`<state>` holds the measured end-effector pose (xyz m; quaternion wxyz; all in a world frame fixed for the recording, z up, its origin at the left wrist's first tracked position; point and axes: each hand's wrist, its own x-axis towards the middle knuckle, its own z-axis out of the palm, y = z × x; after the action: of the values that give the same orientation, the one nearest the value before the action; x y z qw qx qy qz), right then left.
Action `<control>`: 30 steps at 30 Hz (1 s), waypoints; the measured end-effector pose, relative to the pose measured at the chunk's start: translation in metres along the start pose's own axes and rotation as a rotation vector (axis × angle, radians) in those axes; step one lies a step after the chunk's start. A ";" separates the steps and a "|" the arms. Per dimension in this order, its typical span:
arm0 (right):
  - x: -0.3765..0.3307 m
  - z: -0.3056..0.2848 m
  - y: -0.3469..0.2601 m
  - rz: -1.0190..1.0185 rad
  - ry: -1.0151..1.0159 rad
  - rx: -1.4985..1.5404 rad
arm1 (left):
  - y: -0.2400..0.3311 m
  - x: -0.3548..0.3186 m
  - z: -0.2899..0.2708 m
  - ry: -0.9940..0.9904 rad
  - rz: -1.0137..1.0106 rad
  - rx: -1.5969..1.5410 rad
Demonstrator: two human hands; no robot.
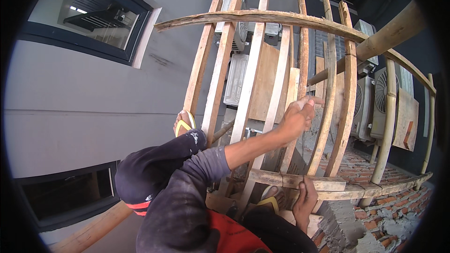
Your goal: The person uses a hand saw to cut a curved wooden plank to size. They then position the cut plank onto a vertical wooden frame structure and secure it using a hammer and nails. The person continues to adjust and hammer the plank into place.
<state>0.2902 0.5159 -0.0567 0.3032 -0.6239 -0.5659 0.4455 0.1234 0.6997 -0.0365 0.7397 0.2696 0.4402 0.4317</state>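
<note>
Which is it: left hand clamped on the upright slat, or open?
Clamped: the left hand has its fingers wrapped round the upright slat, thumb pointing right.

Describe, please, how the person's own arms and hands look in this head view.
Both hands are bare, with no gloves, rings or watch visible. The left hand comes from an arm in a dark grey, dusty long sleeve pushed up to about the elbow, leaving the forearm uncovered. Of the right hand only the hand and wrist show; no sleeve is visible there.

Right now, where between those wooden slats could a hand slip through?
The widest gap lies between the pale central plank and the left pair of slats. It is crowded around the left hand, where thin slats bunch, and by the right hand on the crossbar.
</note>
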 end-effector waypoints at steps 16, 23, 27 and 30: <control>0.012 -0.004 -0.001 -0.046 -0.194 0.113 | 0.028 0.009 0.001 0.007 0.579 0.736; 0.023 -0.029 0.009 -0.126 -0.215 0.212 | 0.069 0.010 0.041 -0.123 0.444 0.784; 0.030 -0.036 -0.014 -0.035 -0.170 0.306 | 0.105 0.001 0.067 -0.190 0.314 0.943; 0.029 -0.042 -0.012 -0.037 -0.197 0.174 | 0.125 -0.017 0.067 -0.251 0.220 1.131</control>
<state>0.3223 0.5515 -0.0348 0.3073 -0.5379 -0.5634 0.5466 0.1284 0.7439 0.0991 0.4784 0.7153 0.4806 0.1692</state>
